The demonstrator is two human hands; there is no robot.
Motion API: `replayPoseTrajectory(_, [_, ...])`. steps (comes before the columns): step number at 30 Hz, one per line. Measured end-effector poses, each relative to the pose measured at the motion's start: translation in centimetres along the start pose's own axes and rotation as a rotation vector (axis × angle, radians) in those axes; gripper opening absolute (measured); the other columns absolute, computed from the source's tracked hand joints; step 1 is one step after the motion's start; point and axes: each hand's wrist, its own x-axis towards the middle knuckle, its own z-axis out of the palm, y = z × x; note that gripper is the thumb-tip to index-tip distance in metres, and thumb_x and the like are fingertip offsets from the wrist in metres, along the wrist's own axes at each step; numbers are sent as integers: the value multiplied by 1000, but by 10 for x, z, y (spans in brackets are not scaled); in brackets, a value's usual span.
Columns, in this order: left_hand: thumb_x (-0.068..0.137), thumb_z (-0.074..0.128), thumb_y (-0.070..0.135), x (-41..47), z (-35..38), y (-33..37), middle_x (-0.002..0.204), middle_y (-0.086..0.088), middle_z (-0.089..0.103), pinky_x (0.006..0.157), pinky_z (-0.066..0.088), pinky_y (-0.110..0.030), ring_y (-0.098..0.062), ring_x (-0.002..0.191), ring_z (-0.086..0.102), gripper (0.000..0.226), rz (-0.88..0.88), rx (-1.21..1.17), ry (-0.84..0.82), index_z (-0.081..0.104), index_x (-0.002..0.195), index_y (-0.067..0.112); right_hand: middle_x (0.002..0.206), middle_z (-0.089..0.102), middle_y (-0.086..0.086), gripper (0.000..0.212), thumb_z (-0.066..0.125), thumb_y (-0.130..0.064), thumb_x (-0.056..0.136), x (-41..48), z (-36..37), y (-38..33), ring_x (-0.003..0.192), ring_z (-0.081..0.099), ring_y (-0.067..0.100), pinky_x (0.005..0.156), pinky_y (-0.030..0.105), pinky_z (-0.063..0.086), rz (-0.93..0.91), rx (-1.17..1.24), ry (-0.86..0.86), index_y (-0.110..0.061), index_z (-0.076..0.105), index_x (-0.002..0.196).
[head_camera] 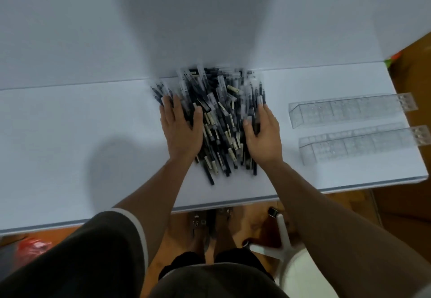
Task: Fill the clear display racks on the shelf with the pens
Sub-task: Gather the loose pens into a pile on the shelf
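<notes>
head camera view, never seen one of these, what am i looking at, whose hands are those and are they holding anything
There is no machine here. A person wears a camera on the head, so this one picture looks down over their own arms. The left hand and the right hand press against either side of a pile of pens, mostly dark ones, as if gathering it. Neither hand plainly grips a single pen, though the picture is a little blurred. The pile lies on a white shelf. To its right, apart from it, lie two clear display racks, the far rack and the near rack, both seemingly empty.
</notes>
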Motion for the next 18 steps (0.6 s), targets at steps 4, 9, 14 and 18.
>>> replayPoseTrajectory(4, [97,44,50,-18,-23,-3,161,2,13,112,14,-29,-16,147,13,69,-104,-76,1,18,153,22,144,47,12,46,53,-22,98,-20,-17,-1,135,40,28,112,36,32,120,-57,60,-7,46,141])
replayPoseTrajectory(9, [94,55,40,-33,-43,-9,156,0,26,112,25,-38,-20,143,24,66,-180,-91,-26,26,151,24,139,51,13,45,52,-24,99,-38,-28,-1,123,52,28,100,36,41,245,-49,22,-12,47,142])
replayPoseTrajectory(14, [93,57,37,-47,-44,4,141,0,45,100,41,-36,-19,126,45,54,-98,-63,-18,41,143,22,128,62,8,41,56,-27,97,-37,-29,-1,113,60,27,92,34,45,325,-63,-21,-12,53,135])
replayPoseTrajectory(18, [90,61,44,-58,-28,28,107,8,59,74,42,-27,-12,91,58,46,2,10,-62,51,130,25,104,69,4,26,60,-27,92,-33,-31,7,83,58,22,72,26,39,379,-133,-88,-16,60,117])
